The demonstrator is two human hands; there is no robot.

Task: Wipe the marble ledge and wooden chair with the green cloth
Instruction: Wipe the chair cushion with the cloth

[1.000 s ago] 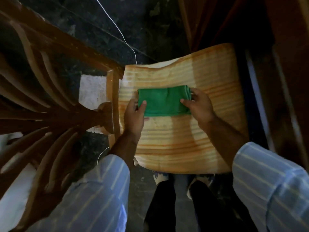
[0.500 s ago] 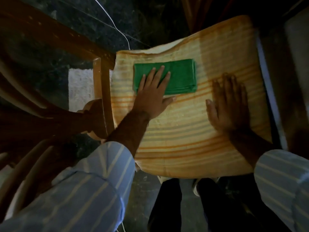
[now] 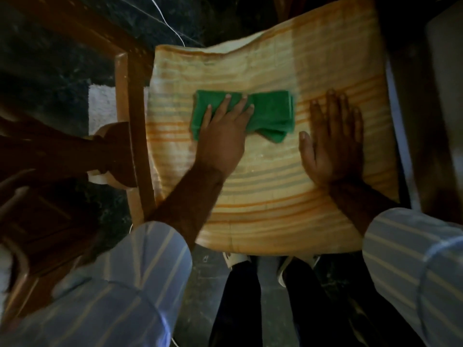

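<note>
A folded green cloth [image 3: 273, 111] lies on the orange-striped seat cushion [image 3: 275, 196] of the wooden chair [image 3: 130, 121]. My left hand [image 3: 223, 136] presses down on the cloth's left half, fingers spread over it and bunching it at the middle. Flat on the cushion just right of the cloth rests my right hand [image 3: 333, 141], palm down, holding nothing and apart from the cloth. The cloth's right end sticks out free between the two hands.
A second dark wooden chair [image 3: 50, 159] stands close on the left. A thin white cable [image 3: 172, 28] runs over the dark floor beyond the seat, and a white mat [image 3: 101, 106] shows beside the chair frame. My shoes [image 3: 235, 259] are under the seat's front edge.
My right hand let go of the cloth and went flat on the cushion to its right. My left hand moved onto the cloth and has bunched it at the middle.
</note>
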